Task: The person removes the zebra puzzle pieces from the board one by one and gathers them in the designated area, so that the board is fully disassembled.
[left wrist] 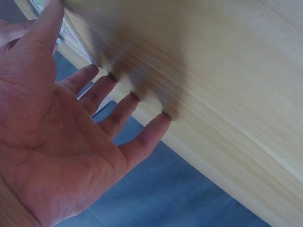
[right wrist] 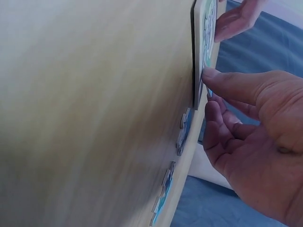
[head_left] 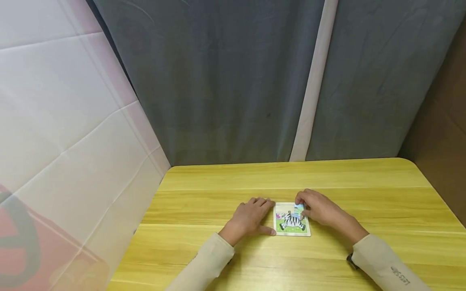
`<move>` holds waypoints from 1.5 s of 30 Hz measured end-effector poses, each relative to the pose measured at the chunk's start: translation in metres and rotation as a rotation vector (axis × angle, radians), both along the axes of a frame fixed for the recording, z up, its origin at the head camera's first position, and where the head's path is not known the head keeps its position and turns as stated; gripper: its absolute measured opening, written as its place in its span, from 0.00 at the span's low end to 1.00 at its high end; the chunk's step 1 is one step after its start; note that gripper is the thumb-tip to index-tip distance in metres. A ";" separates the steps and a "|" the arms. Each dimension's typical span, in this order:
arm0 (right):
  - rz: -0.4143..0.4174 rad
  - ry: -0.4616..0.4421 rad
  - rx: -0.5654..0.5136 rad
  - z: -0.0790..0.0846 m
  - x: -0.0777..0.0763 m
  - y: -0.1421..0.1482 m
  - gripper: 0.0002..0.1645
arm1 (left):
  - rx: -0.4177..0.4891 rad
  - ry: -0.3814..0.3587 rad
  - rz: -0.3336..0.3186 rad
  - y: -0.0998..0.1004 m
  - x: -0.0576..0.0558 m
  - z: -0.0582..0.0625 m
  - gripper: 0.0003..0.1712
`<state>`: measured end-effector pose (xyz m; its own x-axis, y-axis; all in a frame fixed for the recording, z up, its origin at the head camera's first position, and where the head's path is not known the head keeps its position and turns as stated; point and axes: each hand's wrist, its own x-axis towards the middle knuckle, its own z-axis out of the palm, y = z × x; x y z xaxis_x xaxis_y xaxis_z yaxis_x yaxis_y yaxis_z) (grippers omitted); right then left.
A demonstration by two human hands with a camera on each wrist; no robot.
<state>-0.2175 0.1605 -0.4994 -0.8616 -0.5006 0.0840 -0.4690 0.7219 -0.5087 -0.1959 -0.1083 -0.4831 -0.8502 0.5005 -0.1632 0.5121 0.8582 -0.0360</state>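
A square jigsaw puzzle board (head_left: 292, 234) with a running zebra picture lies on the table. My left hand (head_left: 250, 217) rests along its left side, thumb at the near corner and fingers spread toward the far corner. In the left wrist view, the fingers of that left hand (left wrist: 90, 127) are stretched out and hold nothing. At the board's upper right, my right hand (head_left: 320, 208) pinches a blue puzzle piece (head_left: 298, 209) between thumb and fingers. The right wrist view shows the right hand (right wrist: 255, 123) at the board's edge, the piece mostly hidden by its fingertips.
Two loose groups of blue puzzle pieces, one nearer the board (right wrist: 184, 132) and one farther off (right wrist: 163, 196), lie on the wooden table (head_left: 204, 202). A grey curtain (head_left: 225, 89) hangs behind the table, and a white printed sheet (head_left: 73, 113) hangs at the left.
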 end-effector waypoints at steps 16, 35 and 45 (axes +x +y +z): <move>-0.014 0.025 -0.028 0.007 0.005 0.022 0.14 | -0.004 -0.002 0.000 -0.001 0.000 0.000 0.55; -0.079 0.166 0.038 -0.005 0.019 0.098 0.15 | 0.001 -0.007 0.003 -0.001 0.001 0.000 0.55; -0.073 0.258 0.069 -0.015 0.024 0.123 0.17 | -0.002 0.003 0.000 -0.002 0.001 0.000 0.55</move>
